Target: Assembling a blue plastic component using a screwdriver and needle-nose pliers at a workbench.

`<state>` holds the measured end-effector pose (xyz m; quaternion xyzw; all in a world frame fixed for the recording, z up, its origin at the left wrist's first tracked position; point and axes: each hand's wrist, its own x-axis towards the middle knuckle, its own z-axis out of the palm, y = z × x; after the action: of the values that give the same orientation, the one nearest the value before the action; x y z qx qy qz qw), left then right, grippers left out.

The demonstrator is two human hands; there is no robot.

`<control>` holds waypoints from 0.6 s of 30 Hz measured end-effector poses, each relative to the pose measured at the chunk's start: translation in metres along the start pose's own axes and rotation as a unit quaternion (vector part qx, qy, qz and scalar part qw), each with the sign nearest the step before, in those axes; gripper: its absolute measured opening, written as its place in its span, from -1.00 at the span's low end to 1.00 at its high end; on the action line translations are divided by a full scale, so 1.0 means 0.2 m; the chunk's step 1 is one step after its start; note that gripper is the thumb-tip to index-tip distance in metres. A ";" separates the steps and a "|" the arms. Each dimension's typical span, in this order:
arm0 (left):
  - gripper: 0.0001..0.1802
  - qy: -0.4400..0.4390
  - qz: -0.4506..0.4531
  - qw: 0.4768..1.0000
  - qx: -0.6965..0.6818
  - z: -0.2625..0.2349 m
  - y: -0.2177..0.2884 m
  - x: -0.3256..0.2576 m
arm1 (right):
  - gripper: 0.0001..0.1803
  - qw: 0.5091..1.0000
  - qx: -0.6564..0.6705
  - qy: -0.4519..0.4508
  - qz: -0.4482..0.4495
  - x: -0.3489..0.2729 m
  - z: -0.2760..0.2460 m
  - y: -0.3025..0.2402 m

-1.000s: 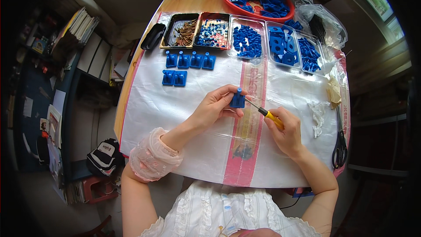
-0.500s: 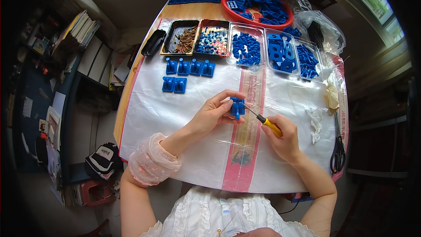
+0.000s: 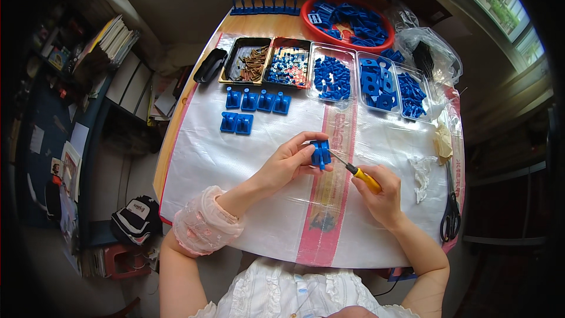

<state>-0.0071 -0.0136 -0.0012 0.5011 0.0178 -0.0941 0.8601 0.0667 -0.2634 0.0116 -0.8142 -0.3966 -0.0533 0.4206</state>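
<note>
since a second ago, the blue piece has turned over in my left hand. its peg pointed up then, and now it points down toward me. i think that means the screwdriver gets at another part of it. my left hand pinches the piece with thumb and fingers, over the white sheet on the worktop. my right hand is wrapped around the yellow handle, and the metal tip is at the piece's right side. i can't tell if the tip goes in. six more blue pieces sit past my left hand, four in one row and two in the next.
</note>
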 end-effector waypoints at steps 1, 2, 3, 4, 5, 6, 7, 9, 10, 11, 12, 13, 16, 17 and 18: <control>-0.58 -0.003 0.005 1.000 0.005 -0.01 0.00 0.00 | -0.76 1.000 -0.013 -0.003 -0.007 0.01 -0.01 0.00; -0.58 -0.006 0.008 1.000 0.009 -0.02 -0.01 0.00 | -0.75 1.000 -0.026 -0.007 -0.012 0.02 -0.02 0.00; -0.57 -0.009 0.012 1.000 0.014 -0.03 -0.01 0.00 | -0.73 0.999 -0.038 -0.011 -0.017 0.02 -0.03 0.00; -0.56 -0.006 0.009 1.000 0.015 -0.02 -0.01 0.00 | -0.73 1.000 -0.023 -0.003 -0.008 0.02 -0.03 0.01; -0.56 -0.002 0.008 1.000 0.017 -0.01 0.01 0.00 | -0.72 1.000 -0.009 0.005 0.000 0.02 -0.02 0.02; -0.55 0.002 0.007 1.000 0.019 -0.01 0.02 0.00 | -0.71 1.000 0.006 0.013 0.008 0.01 -0.02 0.03; -0.54 -0.002 0.000 1.000 0.010 -0.01 0.02 0.00 | -0.71 1.000 0.019 0.009 0.020 0.01 -0.01 0.03; -0.52 -0.011 -0.013 1.000 -0.007 -0.01 0.02 0.00 | -0.71 0.998 0.045 0.002 0.044 0.00 -0.01 0.03; -0.52 -0.023 -0.016 1.000 -0.011 -0.02 0.03 0.00 | -0.71 0.998 0.046 -0.010 0.046 0.00 -0.02 0.03; -0.52 -0.033 -0.020 0.999 -0.015 -0.03 0.03 0.00 | -0.72 0.997 0.049 -0.022 0.048 0.00 -0.02 0.03; -0.51 -0.043 -0.024 0.999 -0.020 -0.03 0.02 0.00 | -0.72 0.997 0.051 -0.034 0.050 0.00 -0.02 0.03; -0.52 -0.037 -0.022 0.999 -0.019 -0.03 0.03 0.00 | -0.74 0.998 0.040 -0.032 0.048 0.00 -0.03 0.02; -0.54 -0.024 -0.018 0.999 -0.022 -0.01 0.03 -0.01 | -0.77 0.998 0.029 -0.030 0.045 0.01 -0.05 -0.02; -0.54 -0.026 -0.018 0.999 -0.027 -0.01 0.02 0.00 | -0.78 0.998 0.037 -0.029 0.045 0.01 -0.05 -0.02; -0.54 -0.028 -0.017 0.999 -0.032 -0.02 0.02 0.00 | -0.78 0.998 0.046 -0.029 0.044 0.01 -0.05 -0.03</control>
<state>-0.0065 -0.0084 0.0009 0.4706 0.0056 -0.1221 0.8738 0.0671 -0.2672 0.0231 -0.8120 -0.3741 0.0069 0.4478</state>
